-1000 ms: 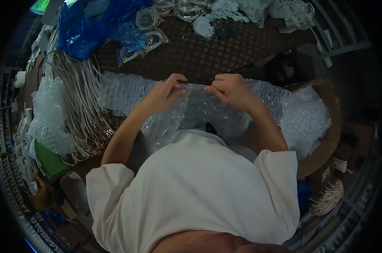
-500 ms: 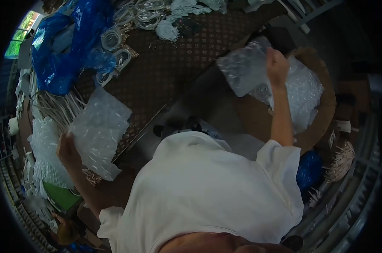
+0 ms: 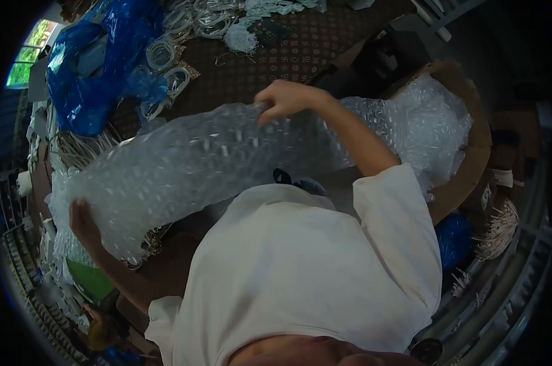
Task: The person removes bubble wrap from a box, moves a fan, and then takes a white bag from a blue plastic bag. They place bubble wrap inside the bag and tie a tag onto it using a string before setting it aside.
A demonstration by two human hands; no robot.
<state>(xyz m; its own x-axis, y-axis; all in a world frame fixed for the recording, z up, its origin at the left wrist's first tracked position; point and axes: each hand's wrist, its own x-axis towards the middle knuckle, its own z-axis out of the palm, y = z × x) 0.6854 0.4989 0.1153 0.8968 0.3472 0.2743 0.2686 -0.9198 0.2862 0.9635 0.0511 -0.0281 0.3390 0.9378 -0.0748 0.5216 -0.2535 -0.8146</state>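
A long sheet of bubble wrap (image 3: 184, 158) stretches from the left side of the table across to a heap of bubble wrap (image 3: 434, 128) in a round cardboard container (image 3: 480, 143) at the right. My right hand (image 3: 285, 100) is closed on the sheet's upper edge, near the middle of the view. At the sheet's left end is my left hand (image 3: 84, 222), against its edge; its fingers are partly hidden and blurred, so its grip is unclear.
A blue plastic bag (image 3: 84, 79) lies at the upper left, beside coiled white cables (image 3: 160, 55). The brown patterned table (image 3: 288, 61) extends behind the sheet. A black object (image 3: 389, 55) stands beyond the container. Blue plastic (image 3: 450, 241) and pale strands (image 3: 498, 232) are at the right.
My right hand has moved left from over the container, and the bubble wrap now spans the space between my hands. My left hand has shifted slightly left and down.
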